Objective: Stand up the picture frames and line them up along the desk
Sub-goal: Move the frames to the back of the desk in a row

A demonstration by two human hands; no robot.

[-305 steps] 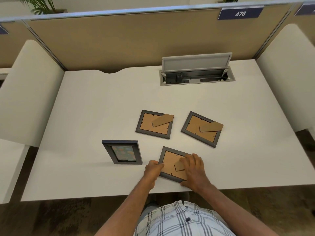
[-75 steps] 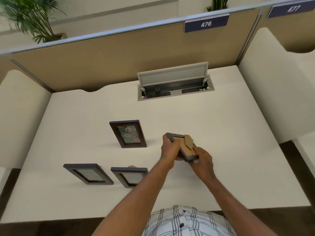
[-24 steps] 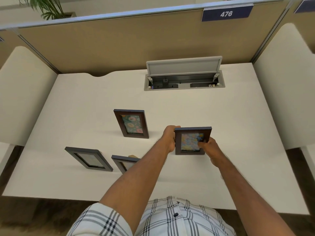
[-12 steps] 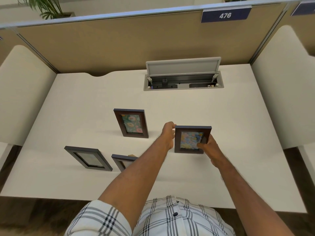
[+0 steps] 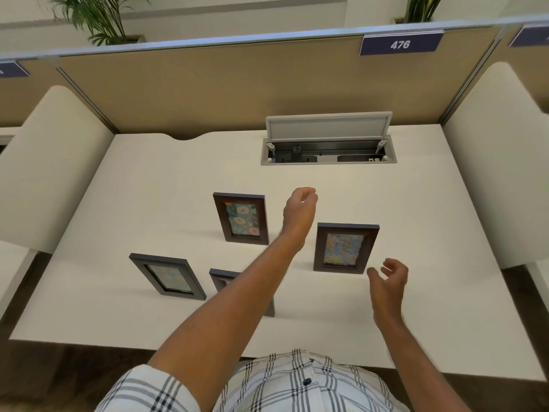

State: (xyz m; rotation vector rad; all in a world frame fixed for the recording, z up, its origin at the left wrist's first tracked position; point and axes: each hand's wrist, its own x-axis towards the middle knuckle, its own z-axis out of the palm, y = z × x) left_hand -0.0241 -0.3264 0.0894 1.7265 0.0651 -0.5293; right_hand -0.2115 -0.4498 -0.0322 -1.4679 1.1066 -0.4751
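A: Frames, counted?
B: Four upright on the surface point(image 5: 416, 221): one point(image 5: 344, 248) between both hands, one point(image 5: 241, 219), another point(image 5: 167, 276), a fourth point(image 5: 221, 281) half hidden.
A: Fingers?
B: Left hand point(image 5: 298, 211) loosely curled, right hand point(image 5: 387, 282) spread; both empty.

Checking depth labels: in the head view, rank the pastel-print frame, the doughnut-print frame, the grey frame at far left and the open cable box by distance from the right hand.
From the right hand:
1. Pastel-print frame, just ahead-left.
2. Doughnut-print frame, beyond the left forearm.
3. Cable box at the desk's back, and grey frame at far left: too close to call.
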